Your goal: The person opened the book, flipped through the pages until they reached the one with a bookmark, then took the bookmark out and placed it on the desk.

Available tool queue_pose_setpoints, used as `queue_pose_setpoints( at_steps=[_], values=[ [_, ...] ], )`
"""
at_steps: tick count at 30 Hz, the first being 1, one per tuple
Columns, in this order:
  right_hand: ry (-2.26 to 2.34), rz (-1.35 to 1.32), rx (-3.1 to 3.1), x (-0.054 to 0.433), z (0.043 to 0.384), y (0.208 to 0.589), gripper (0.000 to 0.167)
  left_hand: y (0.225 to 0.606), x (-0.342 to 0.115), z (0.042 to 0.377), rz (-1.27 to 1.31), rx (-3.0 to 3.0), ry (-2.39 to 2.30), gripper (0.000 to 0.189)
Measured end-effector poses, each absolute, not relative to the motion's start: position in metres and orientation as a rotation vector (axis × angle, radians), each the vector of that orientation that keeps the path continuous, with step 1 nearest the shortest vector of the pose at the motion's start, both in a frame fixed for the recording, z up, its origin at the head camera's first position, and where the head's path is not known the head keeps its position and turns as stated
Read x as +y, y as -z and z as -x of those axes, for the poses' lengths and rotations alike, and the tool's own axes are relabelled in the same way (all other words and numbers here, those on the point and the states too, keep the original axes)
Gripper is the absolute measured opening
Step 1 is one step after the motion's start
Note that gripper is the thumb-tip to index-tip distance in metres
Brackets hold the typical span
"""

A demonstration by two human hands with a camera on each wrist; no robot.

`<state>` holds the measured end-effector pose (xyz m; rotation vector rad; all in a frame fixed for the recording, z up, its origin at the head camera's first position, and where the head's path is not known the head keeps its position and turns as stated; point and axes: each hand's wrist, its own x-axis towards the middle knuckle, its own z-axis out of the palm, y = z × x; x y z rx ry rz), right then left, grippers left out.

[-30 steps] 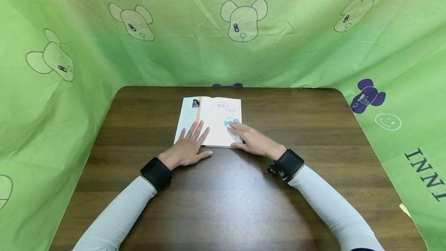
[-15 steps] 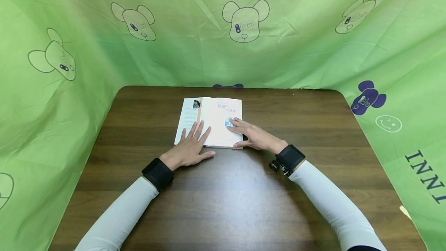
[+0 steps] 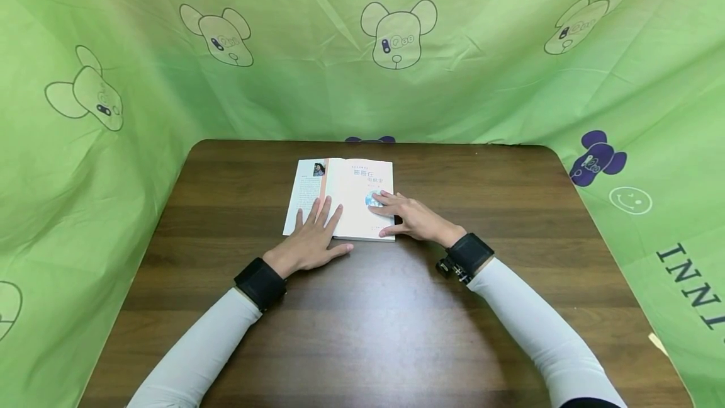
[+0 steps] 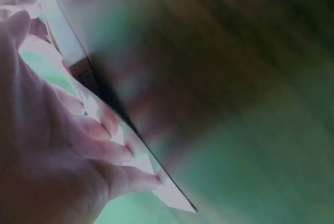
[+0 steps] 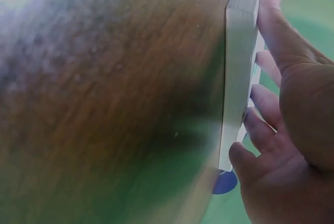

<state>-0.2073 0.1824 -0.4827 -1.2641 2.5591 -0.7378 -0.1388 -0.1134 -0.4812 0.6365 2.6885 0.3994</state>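
An open book (image 3: 354, 213) lies on the table, with a printed flap (image 3: 306, 184) on its left and a title page on its right. My left hand (image 3: 307, 247) rests with spread fingers across the lower part of the flap and the fold, thumb out over the wood. On the right page, my right hand (image 3: 418, 219) touches near the blue round picture (image 3: 372, 198) with its fingertips, thumb by the lower right corner. In the right wrist view the thick page block (image 5: 239, 83) shows beside slightly bent fingers. Both hands hide parts of the pages.
The brown wooden table (image 3: 362, 332) extends around the book on all sides. Green cloth (image 3: 306, 93) with mouse-like drawings hangs behind and at both sides. A small pale piece (image 3: 658, 343) sits at the table's right edge.
Over the last second my right fingers have bent a little more and moved slightly on the right page. My left hand has shifted slightly rightward. The book stays open in place.
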Motion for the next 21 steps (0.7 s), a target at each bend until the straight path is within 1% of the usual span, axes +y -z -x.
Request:
queue_pose_setpoints(
  at_steps=[6,15,21],
  values=[
    [0.746,1.283,2.565,0.1831,0.2083,0.4835,0.065,0.4824,-0.1108,0.1386,-0.622,2.692,-0.399,0.097],
    [0.774,1.311,2.488,0.1892,0.2104,0.4834,0.073,0.4795,-0.1086,0.1408,-0.624,2.673,-0.422,0.095],
    [0.797,1.334,2.49,0.1889,0.211,0.4851,0.068,0.4782,-0.108,0.1414,-0.622,2.664,-0.422,0.093]
  ],
)
